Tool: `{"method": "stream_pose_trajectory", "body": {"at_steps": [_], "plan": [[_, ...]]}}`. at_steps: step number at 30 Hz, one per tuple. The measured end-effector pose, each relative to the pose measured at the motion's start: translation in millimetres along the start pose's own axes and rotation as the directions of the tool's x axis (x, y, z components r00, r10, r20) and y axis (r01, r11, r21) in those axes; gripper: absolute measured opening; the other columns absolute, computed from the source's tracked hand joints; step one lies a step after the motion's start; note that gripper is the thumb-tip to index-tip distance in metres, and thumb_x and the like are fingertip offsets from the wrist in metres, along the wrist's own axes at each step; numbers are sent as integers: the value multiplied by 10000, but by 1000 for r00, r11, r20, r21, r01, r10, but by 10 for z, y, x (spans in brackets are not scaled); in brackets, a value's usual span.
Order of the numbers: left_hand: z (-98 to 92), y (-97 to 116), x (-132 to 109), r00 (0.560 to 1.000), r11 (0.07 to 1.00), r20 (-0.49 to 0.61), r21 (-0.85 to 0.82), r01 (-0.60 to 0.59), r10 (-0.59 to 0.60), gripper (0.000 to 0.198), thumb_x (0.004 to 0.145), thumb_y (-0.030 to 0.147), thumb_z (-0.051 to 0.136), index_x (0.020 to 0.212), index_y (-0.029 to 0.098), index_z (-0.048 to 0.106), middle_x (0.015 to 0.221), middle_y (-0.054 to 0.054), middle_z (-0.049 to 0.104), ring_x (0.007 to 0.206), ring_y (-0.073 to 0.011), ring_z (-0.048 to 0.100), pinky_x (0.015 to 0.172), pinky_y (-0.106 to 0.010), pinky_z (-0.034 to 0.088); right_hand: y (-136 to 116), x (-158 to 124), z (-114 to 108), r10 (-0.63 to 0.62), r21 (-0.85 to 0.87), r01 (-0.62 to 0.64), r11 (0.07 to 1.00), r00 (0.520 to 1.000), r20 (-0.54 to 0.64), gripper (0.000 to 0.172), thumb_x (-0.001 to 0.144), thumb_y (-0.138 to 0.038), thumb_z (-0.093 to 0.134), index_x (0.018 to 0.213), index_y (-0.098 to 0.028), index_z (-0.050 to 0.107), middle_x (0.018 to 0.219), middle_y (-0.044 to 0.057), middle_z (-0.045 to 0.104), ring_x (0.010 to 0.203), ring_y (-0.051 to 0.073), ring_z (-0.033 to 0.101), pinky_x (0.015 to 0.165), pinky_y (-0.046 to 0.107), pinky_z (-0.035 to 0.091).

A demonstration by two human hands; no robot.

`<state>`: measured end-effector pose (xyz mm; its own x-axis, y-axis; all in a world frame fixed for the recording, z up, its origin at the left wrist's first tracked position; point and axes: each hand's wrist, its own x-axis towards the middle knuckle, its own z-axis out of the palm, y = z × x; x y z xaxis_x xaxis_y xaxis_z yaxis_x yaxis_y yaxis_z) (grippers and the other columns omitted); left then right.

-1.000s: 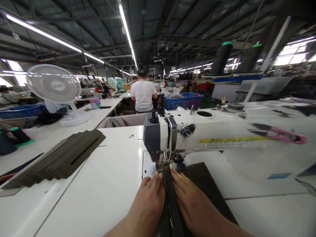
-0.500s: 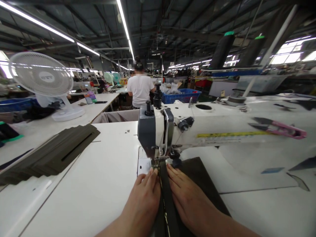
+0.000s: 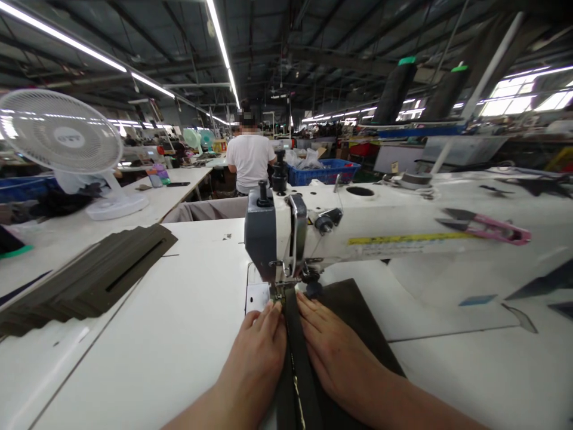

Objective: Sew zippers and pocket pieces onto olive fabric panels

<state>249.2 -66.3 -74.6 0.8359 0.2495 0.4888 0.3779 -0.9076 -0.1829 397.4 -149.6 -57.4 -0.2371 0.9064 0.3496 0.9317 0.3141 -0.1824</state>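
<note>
Dark olive fabric (image 3: 360,319) lies under the needle area of a white sewing machine (image 3: 286,227). A zipper with gold-coloured teeth (image 3: 296,382) runs lengthwise along it, beside a dark strip. My left hand (image 3: 258,352) rests left of the zipper, fingers stretched forward and fingertips on the fabric close to the presser foot (image 3: 280,291). To the right of the dark strip, my right hand (image 3: 333,349) lies flat on the fabric with its fingers extended. The fabric below both palms is hidden.
Left on the table lies a fanned stack of olive pieces (image 3: 102,275) with slots. A white fan (image 3: 67,137) stands beyond it. Pink-handled thread snips (image 3: 492,227) rest against the machine arm. A person in a white shirt (image 3: 250,158) is ahead, near a blue crate (image 3: 324,172).
The whole view has shifted a little, so the machine and table appear slightly further left. Both hands keep nearly the same place on the fabric.
</note>
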Motion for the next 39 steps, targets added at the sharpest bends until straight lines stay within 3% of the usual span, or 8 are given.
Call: {"method": "stream_pose_trajectory", "body": {"at_steps": [12,20,23,25,28,31,34,39], "plan": [[-121,-73,117,994,997,111,-74,-14,22,156,838,47,448,905,90,582,952,-122,582,831,-201,578,734,-345,517,17,25,48,-9,24,10,1000,999,-54,465,801,-66,325,1240,5,460,1255,223,483,1226,254,390,1019,444,338],[-235,-145,190,976,971,194,-193,141,-103,190,811,48,489,937,143,595,937,-84,566,826,-193,561,746,-338,509,112,173,-31,-9,115,23,993,993,-119,409,829,-81,325,1190,-72,517,1198,168,540,1174,217,447,1021,418,339],[-255,-155,168,976,965,186,-214,149,-109,210,803,49,486,942,162,595,959,-75,577,837,-188,568,768,-333,504,72,84,-120,4,91,5,996,995,-99,433,808,-75,353,1220,-84,488,1235,160,512,1199,213,420,1024,417,333],[-266,-173,139,982,966,172,-229,123,-85,251,792,50,489,992,165,588,1009,-81,587,864,-189,576,792,-338,499,-13,-47,-131,-34,44,39,998,994,-102,438,790,-163,448,1217,-75,487,1238,171,506,1188,244,428,1006,429,356],[-293,-220,100,989,956,144,-284,77,-37,292,772,61,497,1026,167,594,1030,-80,613,897,-197,592,795,-347,498,-187,-243,-40,-201,-59,192,980,955,-218,393,763,-314,559,1097,-107,578,1100,151,595,1052,263,527,925,414,440],[-348,-257,67,994,933,106,-358,40,-2,296,763,67,482,1008,174,609,1032,-68,638,944,-188,599,813,-348,491,-349,-334,89,-264,-170,215,962,891,-369,174,799,-188,519,914,-142,641,913,108,654,889,226,583,828,357,497],[-405,-236,14,996,923,88,-384,25,10,289,784,78,456,1011,175,606,1052,-66,645,959,-167,607,877,-364,468,-457,-336,144,-323,-277,232,932,880,-348,233,766,-32,444,861,-97,646,842,130,657,808,224,592,759,335,517],[-393,-111,-78,999,952,17,-306,-26,33,256,792,81,463,991,162,603,1061,-78,642,978,-182,603,912,-392,459,-519,-324,163,-350,-331,221,917,843,-408,286,732,1,379,787,-71,650,704,125,646,686,221,594,650,321,529]]}}
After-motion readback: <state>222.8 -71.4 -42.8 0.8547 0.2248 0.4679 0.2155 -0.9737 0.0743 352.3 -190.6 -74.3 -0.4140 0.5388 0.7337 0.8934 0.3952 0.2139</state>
